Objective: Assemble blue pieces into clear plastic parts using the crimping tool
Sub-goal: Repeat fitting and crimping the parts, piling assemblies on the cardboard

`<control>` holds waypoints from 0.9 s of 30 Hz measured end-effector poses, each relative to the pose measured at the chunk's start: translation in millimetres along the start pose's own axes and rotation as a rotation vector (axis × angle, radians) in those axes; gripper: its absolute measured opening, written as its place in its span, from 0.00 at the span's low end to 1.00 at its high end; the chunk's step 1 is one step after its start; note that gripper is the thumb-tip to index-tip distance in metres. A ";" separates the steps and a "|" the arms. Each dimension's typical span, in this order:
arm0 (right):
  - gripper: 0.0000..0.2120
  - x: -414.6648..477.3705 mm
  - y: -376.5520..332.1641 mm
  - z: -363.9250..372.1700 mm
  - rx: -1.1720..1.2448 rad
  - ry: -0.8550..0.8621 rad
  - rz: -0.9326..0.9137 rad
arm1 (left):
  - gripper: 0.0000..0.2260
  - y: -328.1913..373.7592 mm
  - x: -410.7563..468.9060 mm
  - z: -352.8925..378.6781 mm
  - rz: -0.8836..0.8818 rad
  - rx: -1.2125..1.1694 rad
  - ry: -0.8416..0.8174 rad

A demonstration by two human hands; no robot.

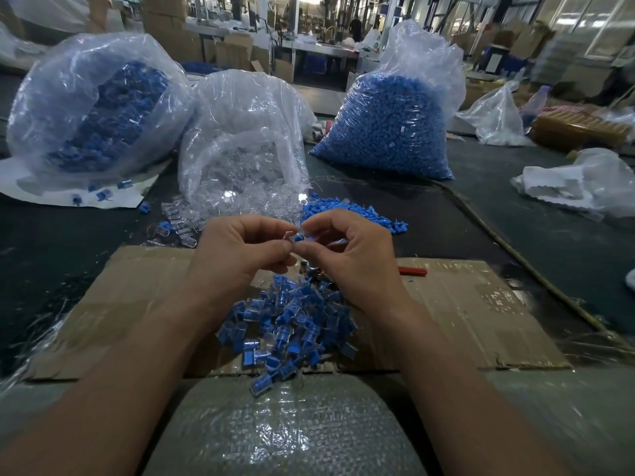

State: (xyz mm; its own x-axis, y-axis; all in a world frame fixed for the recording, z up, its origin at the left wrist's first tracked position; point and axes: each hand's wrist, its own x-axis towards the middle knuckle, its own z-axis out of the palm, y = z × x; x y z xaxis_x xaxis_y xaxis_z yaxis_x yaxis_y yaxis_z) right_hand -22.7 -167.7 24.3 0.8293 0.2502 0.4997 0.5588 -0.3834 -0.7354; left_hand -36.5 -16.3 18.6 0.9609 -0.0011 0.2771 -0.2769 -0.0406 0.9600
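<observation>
(a) left hand (240, 249): fingers curled, pinching clear plastic part (291, 236) above cardboard (120, 297).
(b) right hand (347, 255): fingertips pinching blue piece (299, 238) at part's mouth; I judge insertion under way, both raised for alignment.
(c) finished pile (292, 324) directly beneath, so I expect drops to land there.
(d) crimping tool (412, 271), red handle showing, beside right wrist, untouched.
(e) loose blue pieces (347, 214), clear-parts bag (240, 149) just beyond hands: short reach.
</observation>
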 end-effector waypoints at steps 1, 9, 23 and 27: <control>0.12 0.0 0.3 -0.9 0.021 -0.007 0.019 | 0.08 0.0 0.2 -0.3 -0.010 -0.016 -0.003; 0.09 -1.1 3.7 -3.5 0.173 -0.078 -0.039 | 0.04 -2.0 2.3 -1.8 -0.095 -0.108 -0.060; 0.14 -0.9 9.6 -7.5 0.100 -0.095 -0.153 | 0.03 -2.8 4.7 -2.7 -0.190 -0.196 -0.099; 0.14 -0.4 11.0 -9.0 0.051 -0.083 -0.170 | 0.04 -2.3 5.1 -1.7 -0.196 -0.217 -0.101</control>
State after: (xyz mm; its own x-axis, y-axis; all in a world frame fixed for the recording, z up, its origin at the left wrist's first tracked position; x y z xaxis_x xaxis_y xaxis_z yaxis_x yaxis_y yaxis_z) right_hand -17.0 -180.0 20.1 0.7193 0.3806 0.5812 0.6891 -0.2843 -0.6666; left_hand -31.0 -14.4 17.9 0.9893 -0.1144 0.0908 -0.0714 0.1641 0.9839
